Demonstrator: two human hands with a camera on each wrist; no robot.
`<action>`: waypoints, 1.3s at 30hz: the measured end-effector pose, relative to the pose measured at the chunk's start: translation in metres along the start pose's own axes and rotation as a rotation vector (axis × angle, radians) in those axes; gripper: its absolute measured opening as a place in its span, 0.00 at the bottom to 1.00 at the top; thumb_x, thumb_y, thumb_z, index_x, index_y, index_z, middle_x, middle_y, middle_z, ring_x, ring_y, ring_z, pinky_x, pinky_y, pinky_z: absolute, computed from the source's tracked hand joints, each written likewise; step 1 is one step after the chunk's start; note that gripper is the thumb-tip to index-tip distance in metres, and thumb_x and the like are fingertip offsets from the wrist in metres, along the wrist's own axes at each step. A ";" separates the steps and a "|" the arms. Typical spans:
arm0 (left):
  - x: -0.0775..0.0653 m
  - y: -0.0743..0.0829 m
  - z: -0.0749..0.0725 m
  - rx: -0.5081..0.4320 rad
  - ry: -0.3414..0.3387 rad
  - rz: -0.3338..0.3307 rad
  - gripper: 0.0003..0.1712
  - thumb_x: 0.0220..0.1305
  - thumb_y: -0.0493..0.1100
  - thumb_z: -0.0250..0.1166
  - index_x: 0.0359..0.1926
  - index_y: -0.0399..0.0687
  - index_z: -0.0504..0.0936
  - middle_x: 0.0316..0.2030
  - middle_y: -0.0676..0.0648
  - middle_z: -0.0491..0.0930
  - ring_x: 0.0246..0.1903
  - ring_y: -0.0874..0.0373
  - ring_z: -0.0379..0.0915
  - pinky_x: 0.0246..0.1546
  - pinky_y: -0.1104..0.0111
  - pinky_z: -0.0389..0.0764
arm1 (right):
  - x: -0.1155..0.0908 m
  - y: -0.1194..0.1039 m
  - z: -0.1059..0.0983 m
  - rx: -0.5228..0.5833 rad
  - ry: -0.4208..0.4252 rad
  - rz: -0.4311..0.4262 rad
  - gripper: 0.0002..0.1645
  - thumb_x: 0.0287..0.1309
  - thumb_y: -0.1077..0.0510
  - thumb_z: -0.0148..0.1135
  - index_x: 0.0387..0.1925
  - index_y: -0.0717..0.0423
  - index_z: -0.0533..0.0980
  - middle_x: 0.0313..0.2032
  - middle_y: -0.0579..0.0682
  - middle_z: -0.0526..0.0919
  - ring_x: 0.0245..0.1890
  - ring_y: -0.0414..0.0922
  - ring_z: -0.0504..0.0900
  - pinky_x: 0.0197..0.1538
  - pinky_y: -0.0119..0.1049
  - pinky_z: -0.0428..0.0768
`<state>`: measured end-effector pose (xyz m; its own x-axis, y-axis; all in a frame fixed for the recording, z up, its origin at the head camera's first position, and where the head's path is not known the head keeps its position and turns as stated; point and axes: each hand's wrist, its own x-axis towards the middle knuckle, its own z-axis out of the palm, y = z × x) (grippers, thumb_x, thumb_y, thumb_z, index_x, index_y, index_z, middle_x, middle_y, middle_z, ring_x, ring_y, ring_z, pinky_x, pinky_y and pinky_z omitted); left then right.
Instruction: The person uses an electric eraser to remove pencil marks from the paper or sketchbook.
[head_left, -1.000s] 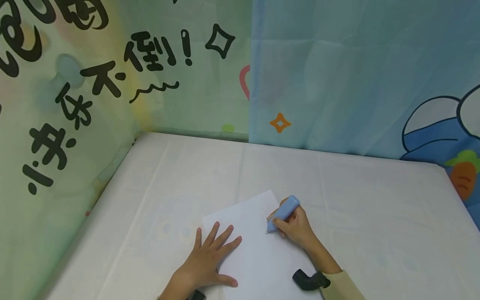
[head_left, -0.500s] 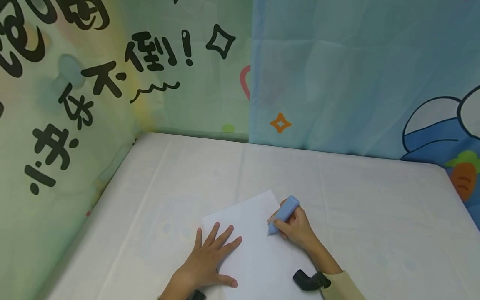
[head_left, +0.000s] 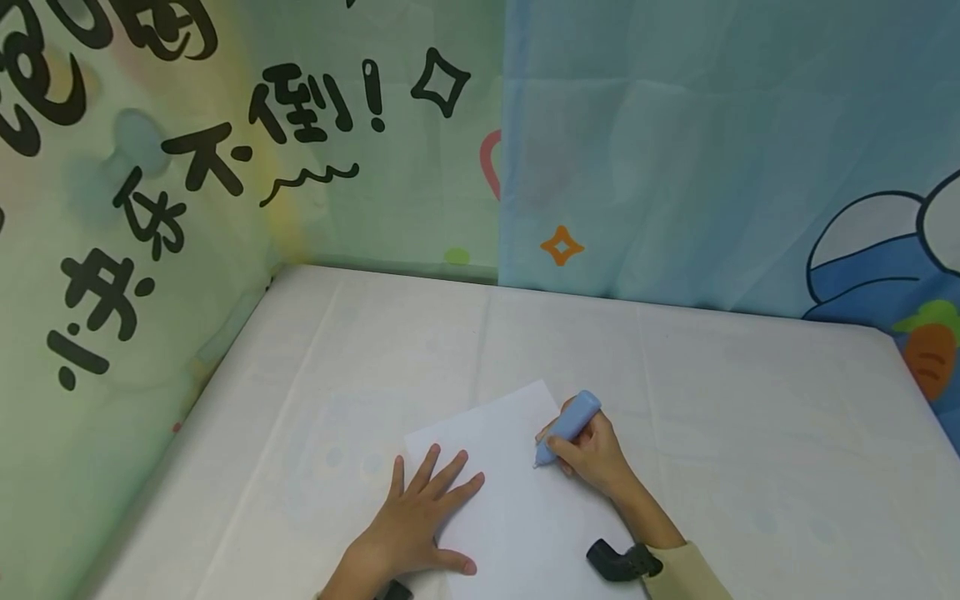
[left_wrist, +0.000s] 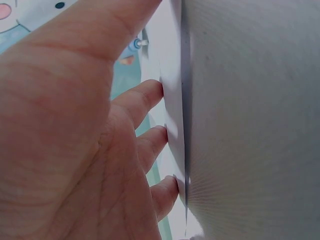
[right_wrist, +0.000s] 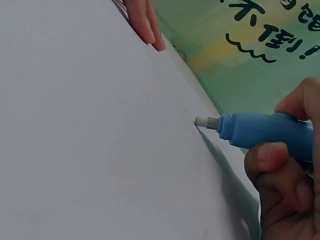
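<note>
A white sheet of paper (head_left: 517, 500) lies slanted on the white-covered table. My left hand (head_left: 412, 517) rests on its left side, palm down, with fingers spread. The left wrist view shows the fingertips (left_wrist: 156, 90) touching the paper. My right hand (head_left: 596, 458) grips a thick light-blue electric eraser (head_left: 573, 419), tilted, with its tip down toward the upper right of the sheet. In the right wrist view the electric eraser's white cylindrical tip (right_wrist: 201, 121) meets the paper, and a few tiny dark specks lie beside it. No drawn lines can be made out.
The white tablecloth (head_left: 390, 333) reaches back to a printed green curtain (head_left: 375, 208) and a blue curtain (head_left: 675, 167). A green curtain also borders the left side. A black wrist device (head_left: 621, 561) is strapped to the right forearm.
The electric eraser's tip shifts slightly down and right, then slightly back up, in small moves over the paper. My left hand and the sheet stay in place.
</note>
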<state>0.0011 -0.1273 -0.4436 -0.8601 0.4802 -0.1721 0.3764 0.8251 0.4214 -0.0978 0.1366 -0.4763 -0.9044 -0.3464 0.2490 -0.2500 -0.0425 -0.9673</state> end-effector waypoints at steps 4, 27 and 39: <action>0.000 0.001 0.000 0.000 -0.004 -0.002 0.57 0.43 0.70 0.71 0.74 0.60 0.61 0.76 0.48 0.52 0.75 0.40 0.39 0.65 0.32 0.42 | 0.000 -0.001 0.000 -0.017 0.006 0.021 0.15 0.48 0.80 0.54 0.35 0.75 0.59 0.29 0.41 0.85 0.12 0.32 0.71 0.13 0.28 0.71; 0.001 0.000 0.002 0.027 -0.012 -0.012 0.57 0.43 0.71 0.70 0.74 0.62 0.61 0.76 0.49 0.52 0.75 0.41 0.38 0.66 0.32 0.43 | 0.001 0.001 0.000 0.050 -0.003 -0.015 0.15 0.48 0.81 0.52 0.35 0.76 0.57 0.30 0.39 0.85 0.12 0.32 0.71 0.13 0.27 0.71; 0.001 -0.001 0.002 0.015 0.012 0.008 0.57 0.43 0.71 0.70 0.74 0.61 0.61 0.76 0.48 0.52 0.75 0.41 0.40 0.65 0.31 0.44 | 0.001 0.003 -0.001 0.036 -0.022 0.008 0.14 0.47 0.81 0.52 0.34 0.76 0.58 0.29 0.41 0.85 0.10 0.33 0.71 0.12 0.28 0.70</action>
<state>0.0006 -0.1271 -0.4461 -0.8612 0.4832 -0.1578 0.3882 0.8256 0.4095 -0.0999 0.1375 -0.4785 -0.8985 -0.3673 0.2402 -0.2295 -0.0733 -0.9705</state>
